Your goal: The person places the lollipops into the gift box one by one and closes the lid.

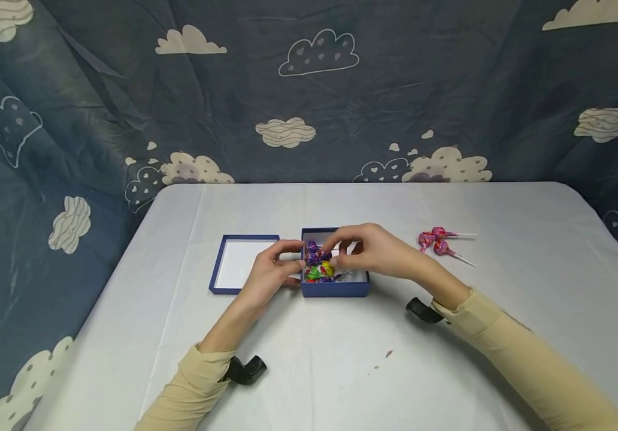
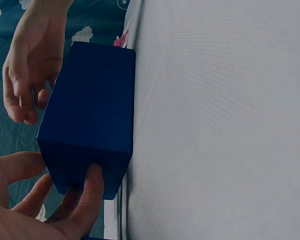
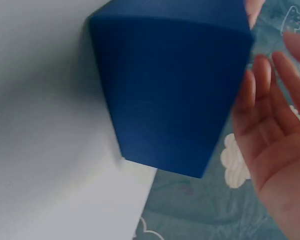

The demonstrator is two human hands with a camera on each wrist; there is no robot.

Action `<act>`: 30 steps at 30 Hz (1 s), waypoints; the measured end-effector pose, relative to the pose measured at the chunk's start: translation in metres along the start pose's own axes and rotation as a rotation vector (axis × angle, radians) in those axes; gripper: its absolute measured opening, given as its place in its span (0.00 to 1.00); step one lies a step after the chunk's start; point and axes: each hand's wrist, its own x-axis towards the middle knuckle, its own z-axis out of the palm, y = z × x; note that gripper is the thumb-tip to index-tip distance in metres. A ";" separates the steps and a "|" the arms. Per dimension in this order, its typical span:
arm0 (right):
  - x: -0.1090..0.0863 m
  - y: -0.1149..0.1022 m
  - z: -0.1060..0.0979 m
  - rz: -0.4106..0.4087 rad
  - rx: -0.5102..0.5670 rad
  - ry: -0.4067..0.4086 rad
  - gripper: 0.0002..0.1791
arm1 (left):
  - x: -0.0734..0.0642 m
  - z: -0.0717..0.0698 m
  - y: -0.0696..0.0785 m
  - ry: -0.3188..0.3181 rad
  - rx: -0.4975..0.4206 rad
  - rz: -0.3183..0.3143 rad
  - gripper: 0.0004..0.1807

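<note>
The right hand [image 1: 376,250] arches over sweets [image 1: 320,270] in a blue box [image 1: 336,290], thumb and forefinger apart; the left hand [image 1: 268,269] rests extended fingers against its left end. Toward the table's [image 1: 524,206] far edge, the box could skid if pressed unevenly, or spill if its rim is snagged.

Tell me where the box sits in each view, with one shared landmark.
Head: box just right of and below centre.
Left wrist: box left of centre.
Right wrist: box at upper middle.
Shared landmark: right hand; over the box, upper left, right side, in that order.
</note>
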 end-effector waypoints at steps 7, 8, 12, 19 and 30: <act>-0.020 -0.013 -0.005 0.011 -0.080 0.134 0.12 | 0.000 0.000 -0.001 0.004 0.008 -0.002 0.24; -0.023 -0.014 -0.006 0.018 -0.091 0.155 0.12 | 0.000 0.000 -0.001 0.007 0.013 -0.003 0.23; -0.035 -0.018 -0.012 0.056 -0.130 0.238 0.12 | 0.000 0.000 -0.001 0.014 0.024 -0.002 0.23; -0.057 -0.014 -0.024 0.132 -0.187 0.349 0.11 | -0.001 0.001 0.001 0.014 0.024 0.000 0.23; -0.088 -0.002 -0.041 0.183 -0.237 0.411 0.11 | -0.001 0.001 0.001 0.014 0.024 0.003 0.23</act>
